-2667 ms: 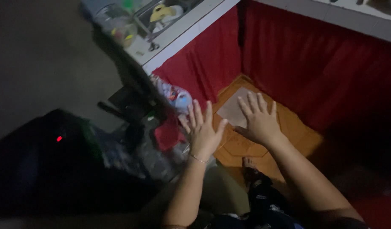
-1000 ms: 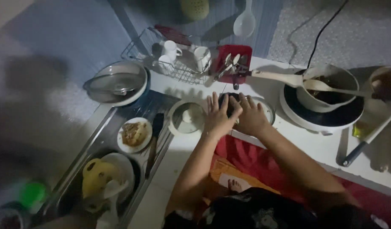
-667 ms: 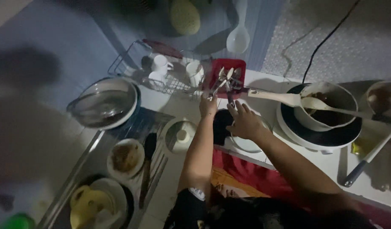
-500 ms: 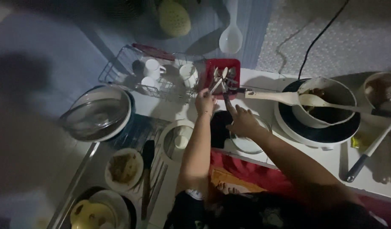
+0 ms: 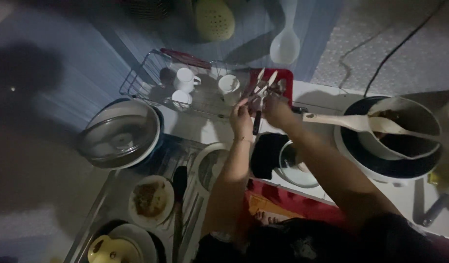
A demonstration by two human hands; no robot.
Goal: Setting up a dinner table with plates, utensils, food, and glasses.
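Note:
Both my hands reach to a red cutlery holder (image 5: 284,80) at the back of the white counter (image 5: 326,97), with several metal utensils (image 5: 263,80) standing in it. My left hand (image 5: 241,116) has its fingers pinched at the utensils. A dark-handled utensil (image 5: 256,124) hangs down just beside it, between the two hands, seemingly in its grip. My right hand (image 5: 278,109) sits against the front of the holder with curled fingers; what it holds is hidden in the dim light.
A wire dish rack (image 5: 146,73) with white mugs (image 5: 185,79) stands left of the holder. A glass-lidded pot (image 5: 119,135), a sink with dirty plates (image 5: 150,197), a dark cloth (image 5: 268,153), a glass bowl (image 5: 295,168) and a cooker pot (image 5: 404,129) with a wooden spoon (image 5: 348,122) surround my arms.
My hands moved from the counter's front edge up to the red cutlery holder. The view rose and shifted right, and the left hand closed among the utensils.

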